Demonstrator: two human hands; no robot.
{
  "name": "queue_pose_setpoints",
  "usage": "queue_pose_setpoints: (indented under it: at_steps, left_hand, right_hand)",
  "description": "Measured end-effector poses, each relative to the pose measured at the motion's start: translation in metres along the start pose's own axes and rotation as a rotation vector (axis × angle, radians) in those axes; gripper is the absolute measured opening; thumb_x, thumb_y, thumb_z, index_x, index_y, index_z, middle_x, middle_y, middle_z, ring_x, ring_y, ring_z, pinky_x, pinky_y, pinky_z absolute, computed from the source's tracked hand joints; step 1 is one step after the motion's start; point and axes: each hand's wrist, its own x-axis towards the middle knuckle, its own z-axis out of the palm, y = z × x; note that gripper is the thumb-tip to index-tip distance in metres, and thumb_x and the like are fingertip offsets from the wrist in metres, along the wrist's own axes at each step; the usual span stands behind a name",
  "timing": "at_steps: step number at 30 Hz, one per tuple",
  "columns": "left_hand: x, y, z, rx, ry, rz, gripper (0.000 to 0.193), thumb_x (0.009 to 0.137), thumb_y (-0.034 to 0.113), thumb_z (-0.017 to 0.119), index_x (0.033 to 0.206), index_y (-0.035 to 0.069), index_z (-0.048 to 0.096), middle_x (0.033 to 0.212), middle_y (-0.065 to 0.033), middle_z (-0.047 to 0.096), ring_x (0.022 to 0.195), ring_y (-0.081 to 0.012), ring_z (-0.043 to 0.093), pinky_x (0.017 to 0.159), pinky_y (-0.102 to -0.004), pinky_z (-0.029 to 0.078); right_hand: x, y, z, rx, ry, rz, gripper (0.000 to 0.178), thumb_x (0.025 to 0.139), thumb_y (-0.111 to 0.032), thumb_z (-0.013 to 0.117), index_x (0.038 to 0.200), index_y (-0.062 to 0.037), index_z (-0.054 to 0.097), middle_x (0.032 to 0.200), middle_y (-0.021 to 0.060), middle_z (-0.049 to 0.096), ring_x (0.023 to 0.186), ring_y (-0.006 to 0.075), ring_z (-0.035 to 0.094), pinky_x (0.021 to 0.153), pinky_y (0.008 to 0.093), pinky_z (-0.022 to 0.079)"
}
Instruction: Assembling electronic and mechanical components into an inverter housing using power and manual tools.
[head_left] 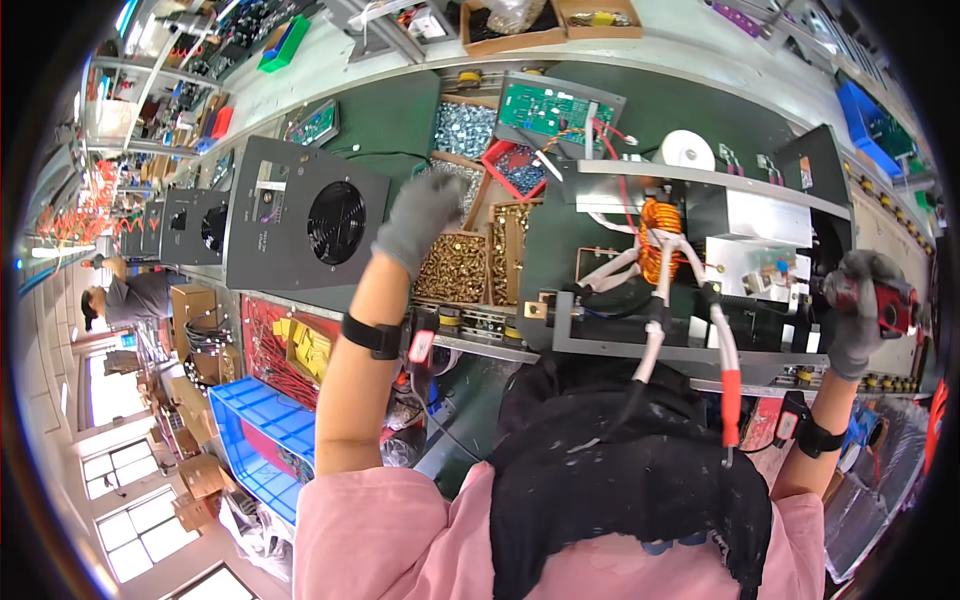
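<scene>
My left hand [425, 215], in a grey glove, reaches into a cardboard bin of small silver screws [455, 180]. Its fingers are curled together, and whatever is between them is hidden. At the far right, my gloved right hand [858, 325] grips a red and black power screwdriver [890, 308] beside the end of an open metal chassis [690, 342]. Inside that chassis sits an orange-wound toroidal coil [660, 243] with thick white cables. One cable with a red sleeve [731, 400] hangs over the near edge towards my black apron [620, 480].
Brass fasteners [452, 268] fill bins just nearer than my left hand. A red tray [516, 167] of small parts and a green circuit board [545, 110] lie beyond. Left stands a grey panel with a fan [337, 222]; a blue crate [262, 390] is below. Another person [140, 298] is far left.
</scene>
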Motion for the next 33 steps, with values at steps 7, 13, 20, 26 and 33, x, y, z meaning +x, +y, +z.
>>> queue_pose_setpoints:
  at_steps: [7, 13, 20, 26, 33]
  left_hand:
    - [0.002, -0.150, 0.109, 0.387, -0.174, 0.114, 0.023, 0.081, 0.017, 0.054, 0.100, 0.016, 0.067, 0.098, -0.0107, 0.065, 0.093, -0.0287, 0.062, 0.083, -0.0385, 0.049]
    - [0.030, -0.146, 0.144, 0.890, -0.050, 0.590, 0.022, 0.076, 0.018, 0.057, 0.098, 0.014, 0.063, 0.098, -0.0054, 0.058, 0.098, -0.0211, 0.054, 0.081, -0.0372, 0.038]
    - [0.024, -0.149, 0.162, 0.865, 0.054, 0.578, 0.016, 0.080, 0.016, 0.051, 0.092, 0.012, 0.061, 0.091, -0.0052, 0.058, 0.090, -0.0219, 0.056, 0.077, -0.0384, 0.038]
    - [0.033, -0.155, 0.177, 0.933, 0.074, 0.538, 0.015, 0.083, 0.014, 0.050, 0.087, 0.014, 0.065, 0.087, -0.0039, 0.061, 0.083, -0.0208, 0.060, 0.076, -0.0388, 0.039]
    - [0.026, -0.139, 0.141, 0.846, 0.019, 0.266, 0.016, 0.082, 0.017, 0.054, 0.086, 0.007, 0.066, 0.080, -0.0056, 0.064, 0.076, -0.0219, 0.064, 0.063, -0.0349, 0.046]
  right_hand:
    - [-0.001, -0.024, 0.005, -0.249, 0.102, -0.062, 0.033, 0.084, -0.011, 0.057, 0.114, 0.0030, 0.053, 0.106, 0.0196, 0.061, 0.099, 0.0279, 0.060, 0.087, 0.0396, 0.047]
    - [-0.009, -0.079, 0.028, -0.437, 0.151, -0.100, 0.037, 0.089, -0.022, 0.050, 0.116, 0.0040, 0.052, 0.112, 0.0184, 0.058, 0.107, 0.0283, 0.055, 0.098, 0.0422, 0.038]
    - [-0.033, -0.108, 0.053, -0.401, 0.224, -0.094, 0.037, 0.089, -0.024, 0.050, 0.115, 0.0020, 0.049, 0.114, 0.0156, 0.054, 0.109, 0.0251, 0.051, 0.099, 0.0404, 0.036]
    - [-0.036, -0.122, 0.081, -0.295, 0.244, -0.183, 0.039, 0.083, -0.019, 0.055, 0.115, 0.0031, 0.050, 0.105, 0.0213, 0.057, 0.098, 0.0314, 0.056, 0.089, 0.0439, 0.043]
    - [-0.020, -0.131, 0.099, -0.235, 0.162, -0.392, 0.037, 0.082, -0.021, 0.054, 0.115, -0.0025, 0.052, 0.098, 0.0162, 0.056, 0.092, 0.0299, 0.054, 0.083, 0.0427, 0.043]
